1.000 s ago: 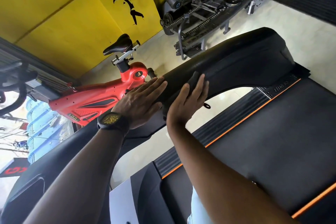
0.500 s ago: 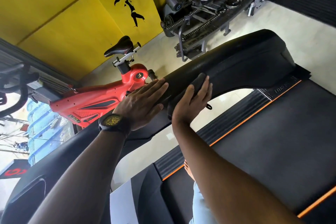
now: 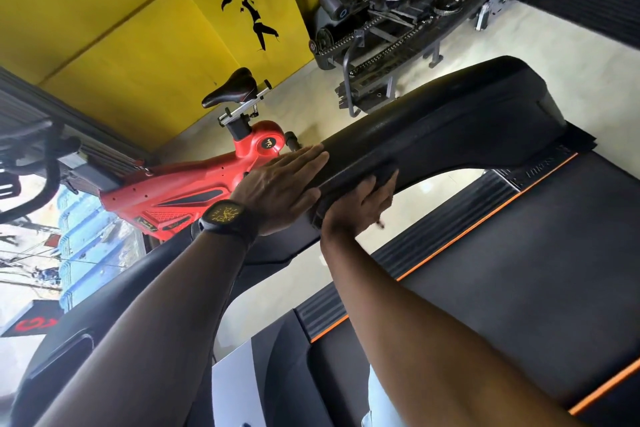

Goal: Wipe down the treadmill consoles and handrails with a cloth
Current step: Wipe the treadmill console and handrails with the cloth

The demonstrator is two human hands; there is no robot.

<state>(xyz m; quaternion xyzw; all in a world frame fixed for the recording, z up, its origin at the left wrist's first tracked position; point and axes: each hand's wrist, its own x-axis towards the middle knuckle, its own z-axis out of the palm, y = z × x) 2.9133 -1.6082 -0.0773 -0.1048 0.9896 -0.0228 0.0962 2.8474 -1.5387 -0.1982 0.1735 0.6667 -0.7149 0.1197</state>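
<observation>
Reaching up from the bottom edge, two bare forearms are cut off above the elbow, and a pale scrap of clothing between them is too partial to identify. Beside them lies the black treadmill belt with orange edge stripes (image 3: 519, 270), its lettering near the far end too blurred to read. A black round-faced wristwatch (image 3: 225, 217) sits on the left wrist.

The left hand (image 3: 277, 191) lies flat on the wide black moulded treadmill handrail (image 3: 450, 128), its fingers (image 3: 304, 163) straight, close together and holding nothing. Just beside it, the right hand (image 3: 356, 204) presses a small dark folded cloth (image 3: 388, 172) against the rail's lower edge; its fingers (image 3: 381, 191) are together and only slightly bent over the cloth (the thumb is hidden, and the cloth is nearly the rail's own colour, so its outline is hard to trace).

Beyond the rail stands a red spin bike with a black saddle (image 3: 194, 191), its front end hidden behind the left hand. Farther off are a dark chain-driven exercise machine (image 3: 398, 10), cut off at the top, and a yellow wall bearing a black figure decal (image 3: 121, 28).
</observation>
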